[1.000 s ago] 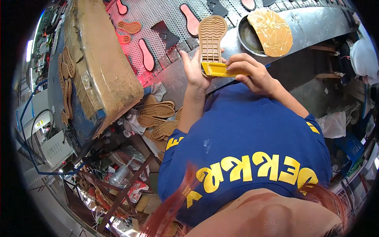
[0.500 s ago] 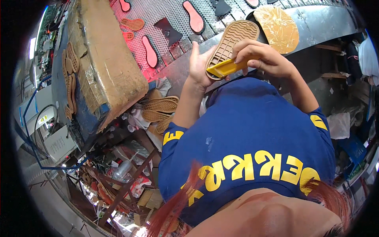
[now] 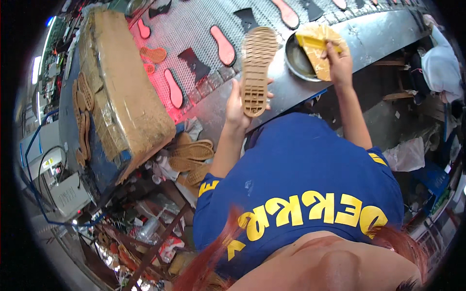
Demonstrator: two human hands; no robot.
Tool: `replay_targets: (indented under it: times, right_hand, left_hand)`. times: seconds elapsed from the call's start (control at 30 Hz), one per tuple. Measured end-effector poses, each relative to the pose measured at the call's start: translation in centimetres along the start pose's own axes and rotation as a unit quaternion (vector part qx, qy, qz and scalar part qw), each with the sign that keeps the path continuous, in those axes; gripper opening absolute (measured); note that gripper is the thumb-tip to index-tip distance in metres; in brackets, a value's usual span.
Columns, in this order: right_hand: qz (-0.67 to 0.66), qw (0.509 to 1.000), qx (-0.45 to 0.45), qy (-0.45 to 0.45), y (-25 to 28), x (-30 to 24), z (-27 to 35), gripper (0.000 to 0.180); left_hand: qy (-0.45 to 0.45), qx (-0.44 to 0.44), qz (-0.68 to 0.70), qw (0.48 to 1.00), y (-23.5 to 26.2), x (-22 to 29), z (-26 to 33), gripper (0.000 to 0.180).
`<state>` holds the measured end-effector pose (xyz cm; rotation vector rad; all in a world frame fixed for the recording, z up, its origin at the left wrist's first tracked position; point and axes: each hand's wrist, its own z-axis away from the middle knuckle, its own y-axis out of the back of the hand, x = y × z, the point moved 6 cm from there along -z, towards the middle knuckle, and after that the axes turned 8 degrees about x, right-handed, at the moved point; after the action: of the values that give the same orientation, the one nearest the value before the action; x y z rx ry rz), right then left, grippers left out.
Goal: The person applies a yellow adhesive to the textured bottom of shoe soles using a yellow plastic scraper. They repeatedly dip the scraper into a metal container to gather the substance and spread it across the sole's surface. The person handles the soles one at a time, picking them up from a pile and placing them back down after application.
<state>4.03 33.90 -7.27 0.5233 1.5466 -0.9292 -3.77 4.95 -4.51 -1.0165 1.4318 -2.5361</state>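
My left hand point(image 3: 234, 107) grips a tan shoe sole point(image 3: 260, 63) from below, its grooved tread facing up and its length pointing away from me. To the right, the fingers of my right hand point(image 3: 340, 63) pinch a flat yellow tool point(image 3: 313, 42); I cannot make out its working end. That tool lies over a round metal bowl point(image 3: 297, 65) at the bench edge. A tan, scuffed board point(image 3: 323, 65) covers the bowl's right part, beneath the tool and my right hand.
Beyond my hands, a mesh belt point(image 3: 194, 24) under reddish light carries pink insoles point(image 3: 223, 46) and black cut pieces point(image 3: 194, 63). A taped cardboard box point(image 3: 128, 72) stands at left. More tan soles point(image 3: 191, 157) are piled by my left arm. A metal ledge point(image 3: 374, 41) runs right.
My right hand has carried the yellow tool away from the sole, rightward to the bowl and board. The sole now stands straighter in my left hand, and more of the bowl shows.
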Motion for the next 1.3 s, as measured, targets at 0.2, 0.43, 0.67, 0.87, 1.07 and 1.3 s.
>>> replay_targets:
  times: [0.2, 0.43, 0.67, 0.87, 1.07, 1.3]
  right_hand:
    - [0.431, 0.84, -0.075, 0.322, -1.2, 4.3, 2.9, 0.015]
    - [0.535, 0.789, -0.134, 0.269, 0.1, 11.3, 3.5, 0.019]
    - [0.391, 0.864, -0.01, 0.317, 0.3, 7.2, 3.8, 0.017]
    - [0.137, 0.989, -0.048, -0.004, 0.4, 9.2, 2.1, 0.02]
    - [-0.009, 0.984, -0.036, 0.174, -6.0, -4.8, 5.3, 0.025]
    - [0.171, 0.911, -0.112, 0.358, -10.1, -9.4, 8.7, 0.018]
  left_hand:
    - [-0.182, 0.06, 0.021, 0.981, 0.6, -0.1, 0.5, 0.055]
    - [-0.286, 0.124, -0.11, 0.944, 2.1, 0.7, 0.3, 0.085]
    - [-0.397, 0.152, -0.293, 0.856, 3.6, 2.9, 1.2, 0.09]
    - [-0.442, 0.112, -0.346, 0.82, 1.2, 3.2, 2.1, 0.084]
    - [-0.485, 0.07, -0.408, 0.77, -0.5, 3.9, 2.5, 0.087]
    - [-0.494, 0.055, -0.327, 0.804, -3.5, 4.6, 2.6, 0.076]
